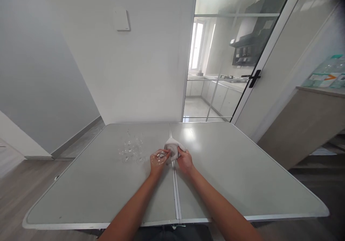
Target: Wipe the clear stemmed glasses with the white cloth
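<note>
Over the middle seam of the table, my left hand (157, 161) is closed round a small clear stemmed glass (161, 155). The glass lies tilted on its side, its bowl by my left fingers and its foot toward the right. In my right hand (185, 159) is a whitish cloth (174, 142), pinched and pressed against the foot end of the glass. Part of the foot is hidden by cloth and fingers. To the left of my hands, several clear stemmed glasses (130, 149) stand in a close group; their outlines are faint.
The pale folding table (88, 187) has a metal rim and a central seam (175, 194). A white wall (142, 72) rises behind it. At the right are a glass door with a black handle (254, 78) and a ledge with plastic bottles (327, 72).
</note>
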Tool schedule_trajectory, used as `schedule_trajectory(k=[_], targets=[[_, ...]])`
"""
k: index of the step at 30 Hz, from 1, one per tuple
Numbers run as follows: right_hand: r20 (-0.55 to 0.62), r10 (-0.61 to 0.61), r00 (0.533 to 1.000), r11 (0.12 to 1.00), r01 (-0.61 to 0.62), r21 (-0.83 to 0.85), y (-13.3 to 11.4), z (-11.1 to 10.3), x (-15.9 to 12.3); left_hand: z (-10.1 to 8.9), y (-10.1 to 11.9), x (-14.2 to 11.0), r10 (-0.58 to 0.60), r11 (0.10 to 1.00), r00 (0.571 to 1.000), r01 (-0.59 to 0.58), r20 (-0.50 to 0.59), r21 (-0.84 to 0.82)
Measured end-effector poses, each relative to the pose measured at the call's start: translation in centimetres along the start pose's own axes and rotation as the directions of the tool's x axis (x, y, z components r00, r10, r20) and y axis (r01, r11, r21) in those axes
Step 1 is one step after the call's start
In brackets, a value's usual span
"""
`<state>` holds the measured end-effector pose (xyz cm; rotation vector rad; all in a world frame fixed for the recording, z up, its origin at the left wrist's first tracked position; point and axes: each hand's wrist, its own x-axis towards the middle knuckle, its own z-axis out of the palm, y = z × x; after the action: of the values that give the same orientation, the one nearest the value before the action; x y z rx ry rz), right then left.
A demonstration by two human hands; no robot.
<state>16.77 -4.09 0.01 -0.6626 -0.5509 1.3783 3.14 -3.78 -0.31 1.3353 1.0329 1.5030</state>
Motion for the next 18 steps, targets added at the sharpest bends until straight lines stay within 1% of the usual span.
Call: schedule_trajectory(k=[2, 4, 6, 8, 10, 15, 18], targets=[[0.043, 0.02, 0.999, 1.0, -0.019, -0.021, 0.1, -0.1, 0.1, 0.0, 0.1, 0.0, -0.006, 1.0, 1.0, 0.006, 0.018, 0.0], [0.082, 0.04, 0.996, 0.998, -0.036, -0.053, 0.1, -0.2, 0.2, 0.0, 0.2, 0.0, 0.01, 1.0, 1.0, -0.01, -0.018, -0.001], [0.074, 0.02, 0.997, 0.999, -0.017, -0.042, 0.1, -0.4, 0.2, -0.1, 0.1, 0.1, 0.029, 1.0, 0.999, -0.029, -0.033, 0.01], [0.069, 0.001, 0.998, 1.0, 0.0, -0.019, 0.1, -0.6, 0.3, -0.2, -0.2, 0.2, 0.025, 0.999, 1.0, -0.024, -0.016, 0.038], [0.089, 0.012, 0.996, 1.0, -0.011, -0.01, 0.2, -0.8, 0.5, -0.3, -0.5, 0.4, 0.007, 0.999, 1.0, -0.007, -0.006, 0.043], [0.144, 0.025, 0.989, 0.999, -0.021, -0.033, 0.7, -1.3, 1.0, -0.3, -0.6, 0.7, 0.007, 1.0, 1.0, -0.007, -0.009, -0.024], [0.167, 0.052, 0.985, 0.997, -0.041, -0.066, 0.8, -1.7, 1.2, -0.3, -0.4, 0.7, 0.011, 1.0, 1.0, -0.011, -0.01, 0.018]])
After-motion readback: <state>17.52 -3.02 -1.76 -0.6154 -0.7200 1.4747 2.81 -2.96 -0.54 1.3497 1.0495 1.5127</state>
